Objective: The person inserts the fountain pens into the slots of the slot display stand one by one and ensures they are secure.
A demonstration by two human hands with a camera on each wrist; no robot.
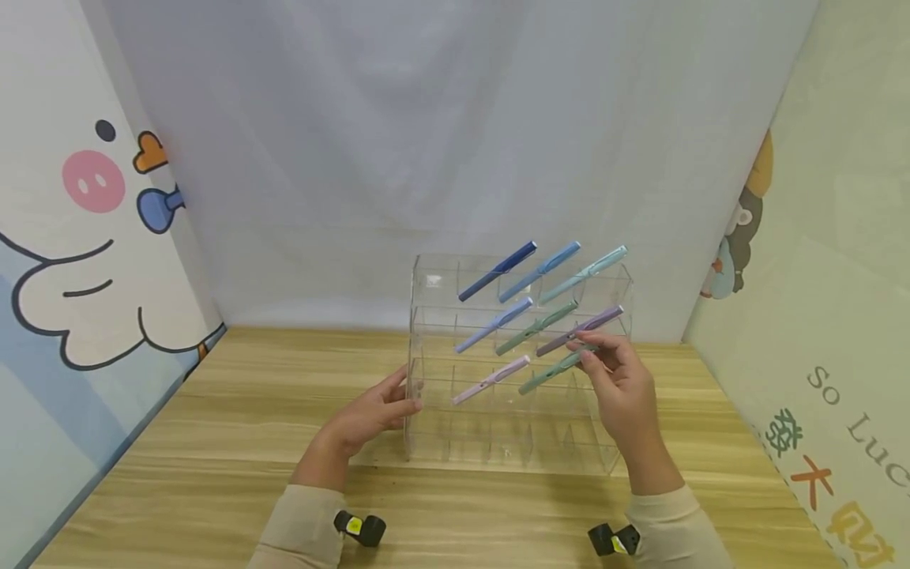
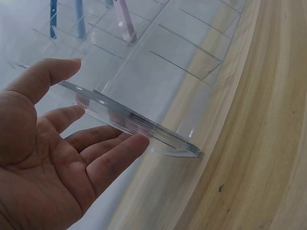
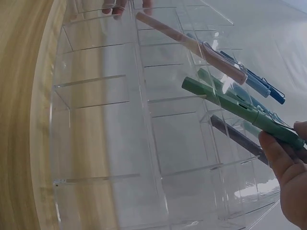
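A clear acrylic pen rack (image 1: 508, 468) with stepped compartments stands on the table. My right hand (image 1: 624, 387) pinches the upper end of a green pen (image 1: 546, 377), whose lower end slants into the third row. Left of it lies a pink pen (image 1: 490, 382), slanted in the same row. In the middle row rest a periwinkle pen (image 1: 494, 326), another green pen (image 1: 536, 329) and a purple pen (image 1: 604, 318). My left hand (image 1: 373, 412) is at the rack's left side; in the left wrist view its loosely extended fingers (image 2: 117, 160) touch the side panel.
Dark blue (image 1: 498, 271), mid blue (image 1: 540, 273) and pale cyan (image 1: 584, 274) pens lean in the top row. The wooden table (image 1: 284, 395) meets a white curtain (image 1: 320, 197) behind. Cartoon-printed panels stand left and right.
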